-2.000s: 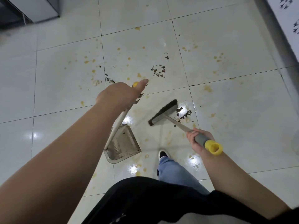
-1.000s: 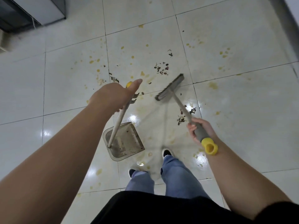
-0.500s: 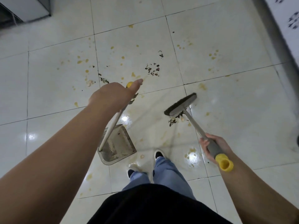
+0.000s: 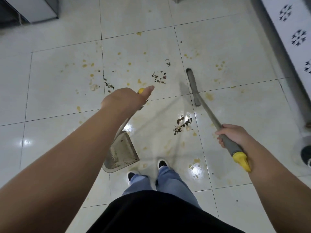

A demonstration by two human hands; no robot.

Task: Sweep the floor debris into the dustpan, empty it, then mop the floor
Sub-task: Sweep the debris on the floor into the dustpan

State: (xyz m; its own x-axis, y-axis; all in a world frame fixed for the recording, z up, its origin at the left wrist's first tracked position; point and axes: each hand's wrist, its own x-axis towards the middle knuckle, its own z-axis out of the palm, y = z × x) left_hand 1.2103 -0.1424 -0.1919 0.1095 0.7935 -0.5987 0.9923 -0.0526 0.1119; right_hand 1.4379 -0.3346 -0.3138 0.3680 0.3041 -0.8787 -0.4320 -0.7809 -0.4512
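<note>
The dustpan (image 4: 121, 153) sat on the tile floor (image 4: 235, 52), its open edge facing away from the shoes (image 4: 162, 163), which stood just behind it. The left hand (image 4: 125, 100) gripped the top of the dustpan's long handle, fingers curled round it and thumb stretched forward. To the right of the dustpan lay a patch of bare tile, then a pile of dark debris (image 4: 182, 124). The right hand (image 4: 233, 135) was wrapped round the grey grip of the broom (image 4: 193, 86); the broom head was well beyond the dustpan and to its right, past that pile. More debris (image 4: 159, 77) lay farther out, left of the broom head, with yellow stains scattered round it. The glossy floor showed light glare. A cabinet (image 4: 33, 9) stood far left of the dustpan, a patterned wall (image 4: 296, 36) far right. Half a second before, the broom head had been right at the near pile; it had since swung outward and turned nearly end-on
</note>
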